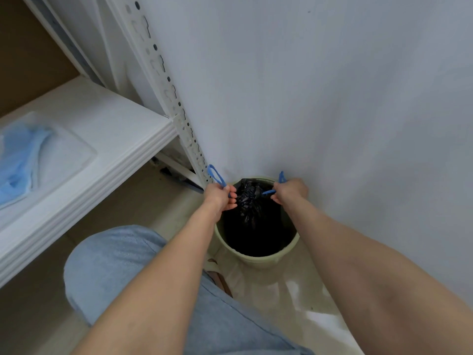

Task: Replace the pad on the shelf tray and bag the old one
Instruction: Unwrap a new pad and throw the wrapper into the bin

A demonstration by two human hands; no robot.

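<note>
Black bag (252, 213) bunched shut inside pale green bin (258, 260); blue pad (20, 160) crumpled in shelf tray (76, 160).

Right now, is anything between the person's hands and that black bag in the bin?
Nothing visible. The left hand and right hand each already grip a blue drawstring loop of the black bag, which sits in the green bin.

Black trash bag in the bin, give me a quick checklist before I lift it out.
1. Left hand grips its blue drawstring loop: ok.
2. Right hand grips the other drawstring: ok.
3. Black trash bag neck cinched: ok.
4. Knot tied: cannot tell.
5. Old pad inside the bag: cannot tell.
6. Blue pad lying flat in the shelf tray: not ok, rumpled.
</note>
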